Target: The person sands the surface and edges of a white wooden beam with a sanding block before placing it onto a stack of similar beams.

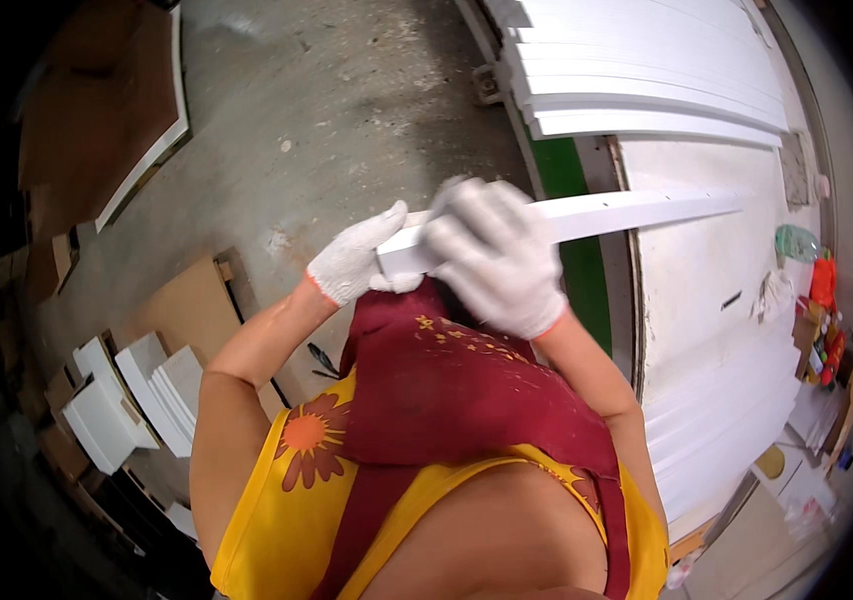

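1. The left hand (pixel 357 252), in a white knit glove with an orange cuff, grips the near end of a long white strip (pixel 602 215), thumb above and fingers below.
2. The right hand (pixel 497 255), gloved alike, lies across the strip close beside the left; it is blurred, so whether its bent fingers grip or only touch cannot be told.
3. The strip's near end is held clear of the bench (pixel 682 265), to its left, in front of a maroon apron (pixel 477 385); its far end reaches over the bench top. Small dark marks dot its upper face.
4. Toward the bench's far end lies a stack of white strips (pixel 647 75); toward its near end, a spread of white pieces (pixel 717 400).
5. At the bench's right edge are a clear greenish plastic container (pixel 797 243), contents unreadable, and a bright red item (pixel 824 283).
6. Just below these, by the same edge, a brown box (pixel 807 337) holds small red and yellow objects, too small to identify.
7. Well left of the bench, on the concrete floor (pixel 347 110), are a tan board (pixel 187 310) and white panels (pixel 107 415).
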`<state>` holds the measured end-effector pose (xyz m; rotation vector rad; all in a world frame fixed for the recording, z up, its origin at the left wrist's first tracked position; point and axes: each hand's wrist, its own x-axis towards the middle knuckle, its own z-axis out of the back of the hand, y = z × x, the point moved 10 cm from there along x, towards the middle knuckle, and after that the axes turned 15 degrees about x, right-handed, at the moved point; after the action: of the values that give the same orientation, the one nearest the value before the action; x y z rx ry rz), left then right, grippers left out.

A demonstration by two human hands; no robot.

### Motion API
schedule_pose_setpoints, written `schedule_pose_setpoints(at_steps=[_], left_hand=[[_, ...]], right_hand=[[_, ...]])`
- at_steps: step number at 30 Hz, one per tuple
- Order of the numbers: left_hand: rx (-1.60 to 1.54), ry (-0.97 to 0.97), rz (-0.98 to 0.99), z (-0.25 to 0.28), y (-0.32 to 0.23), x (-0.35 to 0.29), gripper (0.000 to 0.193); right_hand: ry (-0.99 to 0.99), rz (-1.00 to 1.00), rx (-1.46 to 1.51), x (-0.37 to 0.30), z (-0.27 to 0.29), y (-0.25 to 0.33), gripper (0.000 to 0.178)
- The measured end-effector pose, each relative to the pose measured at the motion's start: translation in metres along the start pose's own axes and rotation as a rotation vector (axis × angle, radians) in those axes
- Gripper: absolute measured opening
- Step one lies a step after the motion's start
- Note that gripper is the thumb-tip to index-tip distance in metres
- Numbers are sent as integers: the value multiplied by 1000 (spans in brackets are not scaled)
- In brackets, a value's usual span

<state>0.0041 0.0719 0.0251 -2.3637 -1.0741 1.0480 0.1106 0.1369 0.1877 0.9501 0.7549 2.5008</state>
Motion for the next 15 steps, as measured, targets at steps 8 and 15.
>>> schedule_pose_setpoints(at_steps=[8,15], left_hand=[[302,-213,-87,35,9,7,35],[48,-337,102,1,-1,-6,41]], right_hand=[[111,88,137,6,-40,27,43],[47,63,84,2,-27,22,40]])
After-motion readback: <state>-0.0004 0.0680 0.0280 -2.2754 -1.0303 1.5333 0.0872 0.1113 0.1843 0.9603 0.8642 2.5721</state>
